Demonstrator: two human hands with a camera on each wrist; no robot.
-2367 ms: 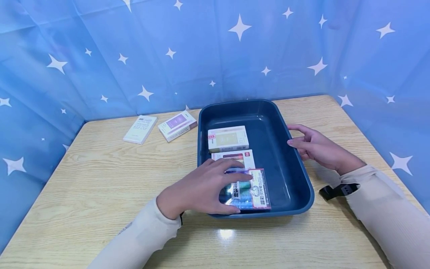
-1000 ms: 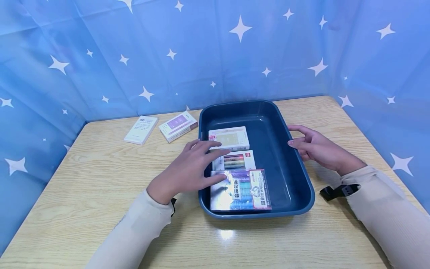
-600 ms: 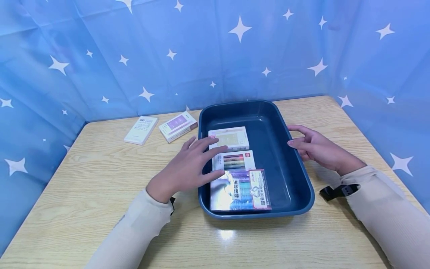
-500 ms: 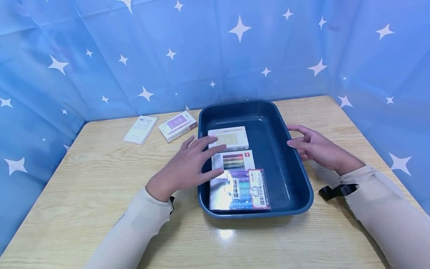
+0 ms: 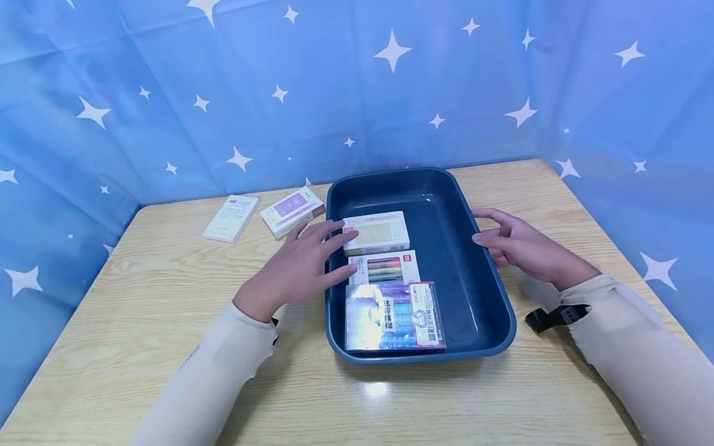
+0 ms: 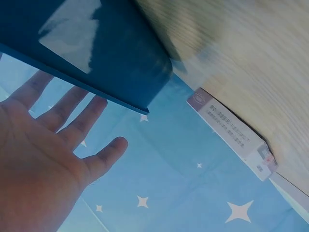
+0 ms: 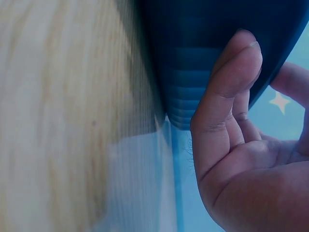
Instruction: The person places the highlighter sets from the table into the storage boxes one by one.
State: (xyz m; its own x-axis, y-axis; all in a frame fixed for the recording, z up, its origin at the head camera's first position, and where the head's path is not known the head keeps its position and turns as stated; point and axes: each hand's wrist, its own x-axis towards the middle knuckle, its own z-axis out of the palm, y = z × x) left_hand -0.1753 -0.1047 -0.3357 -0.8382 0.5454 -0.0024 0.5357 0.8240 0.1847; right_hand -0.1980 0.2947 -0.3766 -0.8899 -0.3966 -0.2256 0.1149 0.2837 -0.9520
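Note:
A dark blue plastic bin [image 5: 468,291] stands on the table with three packs lying along its left side. Nearest is a clear pack of highlighters [image 5: 396,317]; behind it lies a white box with a window showing coloured pens [image 5: 385,269], then a white box with a yellow panel [image 5: 379,233]. My left hand [image 5: 298,266] hovers over the bin's left rim, fingers spread and holding nothing. In the left wrist view, its fingers [image 6: 89,121] reach over the rim. My right hand [image 5: 521,248] holds the bin's right rim, thumb on top and other fingers bent against the outer wall.
A white box with a purple panel [image 5: 292,210] lies left of the bin's far end. Beside it, farther left, is a plain white box [image 5: 231,218]. A blue curtain with white stars [image 5: 312,93] hangs behind the wooden table [image 5: 167,297].
My left hand has come off the highlighter pack and drawn back up and left to the bin's left rim. The right hand keeps its hold, and the packs stay in place.

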